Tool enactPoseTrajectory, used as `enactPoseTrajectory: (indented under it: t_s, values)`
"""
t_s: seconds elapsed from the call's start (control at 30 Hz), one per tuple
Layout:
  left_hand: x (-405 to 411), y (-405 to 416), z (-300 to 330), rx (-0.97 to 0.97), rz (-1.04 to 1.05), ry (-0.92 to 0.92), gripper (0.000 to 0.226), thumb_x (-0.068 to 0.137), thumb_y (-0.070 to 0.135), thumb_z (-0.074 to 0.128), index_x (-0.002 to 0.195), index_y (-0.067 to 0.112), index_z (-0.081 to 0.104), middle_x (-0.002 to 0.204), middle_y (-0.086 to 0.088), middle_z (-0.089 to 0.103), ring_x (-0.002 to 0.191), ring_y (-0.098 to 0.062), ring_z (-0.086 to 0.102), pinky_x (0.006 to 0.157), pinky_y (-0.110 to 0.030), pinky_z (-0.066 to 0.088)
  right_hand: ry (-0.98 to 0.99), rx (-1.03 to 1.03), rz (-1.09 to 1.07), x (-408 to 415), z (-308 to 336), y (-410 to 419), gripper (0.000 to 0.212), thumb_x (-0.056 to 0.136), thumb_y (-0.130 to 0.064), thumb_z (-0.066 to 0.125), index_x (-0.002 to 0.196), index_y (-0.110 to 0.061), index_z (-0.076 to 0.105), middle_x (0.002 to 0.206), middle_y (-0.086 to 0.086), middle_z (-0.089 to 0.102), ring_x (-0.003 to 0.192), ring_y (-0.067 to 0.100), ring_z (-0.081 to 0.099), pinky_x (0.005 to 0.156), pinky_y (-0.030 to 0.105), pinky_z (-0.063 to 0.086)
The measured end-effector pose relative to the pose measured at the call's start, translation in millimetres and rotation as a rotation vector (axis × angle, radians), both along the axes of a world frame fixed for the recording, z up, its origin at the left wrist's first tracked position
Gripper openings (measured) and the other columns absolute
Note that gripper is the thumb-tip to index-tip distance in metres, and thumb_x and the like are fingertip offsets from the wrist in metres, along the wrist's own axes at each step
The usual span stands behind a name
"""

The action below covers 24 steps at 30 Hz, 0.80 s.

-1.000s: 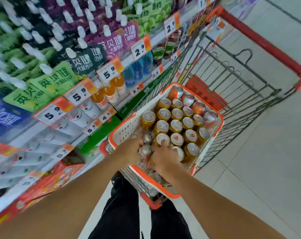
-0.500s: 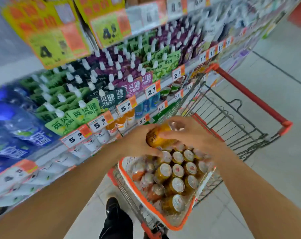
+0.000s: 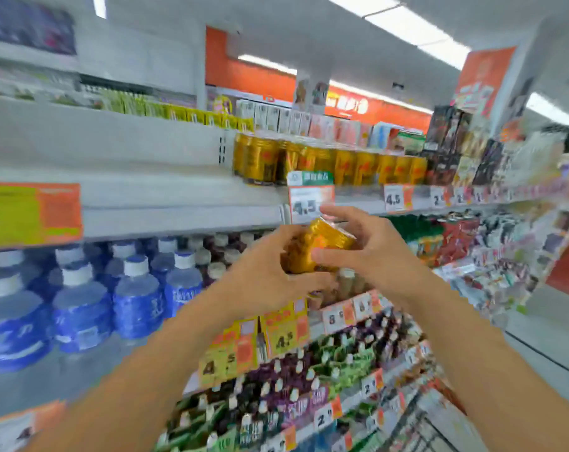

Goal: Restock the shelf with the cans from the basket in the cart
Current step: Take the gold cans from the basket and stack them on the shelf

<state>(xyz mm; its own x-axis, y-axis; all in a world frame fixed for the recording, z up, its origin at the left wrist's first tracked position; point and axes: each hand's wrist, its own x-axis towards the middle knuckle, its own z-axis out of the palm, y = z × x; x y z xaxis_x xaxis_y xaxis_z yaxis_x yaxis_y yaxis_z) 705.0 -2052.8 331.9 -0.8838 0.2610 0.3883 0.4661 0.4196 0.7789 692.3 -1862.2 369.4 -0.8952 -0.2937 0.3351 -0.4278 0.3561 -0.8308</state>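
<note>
Gold ribbed metal can (image 3: 315, 247), tilted, top end up-right, held in mid-air between both hands in front of the edge of the grey metal shelf (image 3: 179, 197), just below the white-and-orange 4.5 price tag (image 3: 310, 203). Left hand (image 3: 270, 272) wraps the can's lower left side, fingers curled under it; right hand (image 3: 364, 249) grips the right side, thumb across the can's front, upper fingers spread above its top. One can in hand. On that shelf, right of the can and above it, a row of matching gold cans (image 3: 328, 163), roughly ten fronts visible, blurred so count not exact; shelf stretch left of the row is bare. A second 4.5 tag (image 3: 394, 199) sits further right on the same rail. A yellow-and-orange promo card (image 3: 32, 213) hangs at far left on the rail. Below the shelf, left: blue-labelled clear water bottles with white caps (image 3: 81, 308), about eight visible. Further down: green and purple spouted pouches (image 3: 293, 386). The grey wire cart (image 3: 423, 429) shows only as a corner at the bottom right edge. Versus half a second back: hands and can were low over the orange basket in the cart, now they are raised to shelf height, the view has swung upward and the basket is out of frame.
</note>
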Motion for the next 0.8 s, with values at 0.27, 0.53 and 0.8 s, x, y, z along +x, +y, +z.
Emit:
enactPoseTrajectory:
  t_s: [0.27,0.53,0.8]
  values:
    - [-42.2,-53.9,99.6,-0.078,0.168,0.107,0.052,0.057,0.036,0.094,0.102,0.025,0.071,0.086,0.014,0.074,0.074,0.005,0.068,0.071,-0.012,0.053,0.16,-0.008,0.113,-39.7,87.8,-58.3,0.068,0.071,-0.008,0.089,0.133,-0.019,0.063,0.13,-0.006,0.066,0.107,0.009,0.069,0.089,0.023,0.058]
    - [-106.5,-61.8,124.2,-0.139,0.598,0.08,0.067,0.05,0.053,0.091,0.102,0.018,0.067,0.096,-0.001,0.069,0.085,-0.019,0.065,0.08,-0.036,0.058,0.329,-0.113,-0.224,-68.1,98.1,-68.9,0.026,0.088,-0.034,0.076,0.112,-0.028,0.069,0.11,-0.015,0.066,0.099,0.008,0.067,0.093,0.038,0.057]
    - [-131.1,-54.0,112.8,-0.335,0.519,0.006,0.062,0.063,0.056,0.086,0.101,0.009,0.071,0.096,-0.007,0.071,0.078,-0.018,0.06,0.078,-0.035,0.054,0.258,-0.086,-0.28,-76.7,58.9,-46.5,0.016,0.09,-0.029,0.075,0.104,-0.023,0.072,0.103,-0.01,0.071,0.098,0.011,0.068,0.091,0.042,0.059]
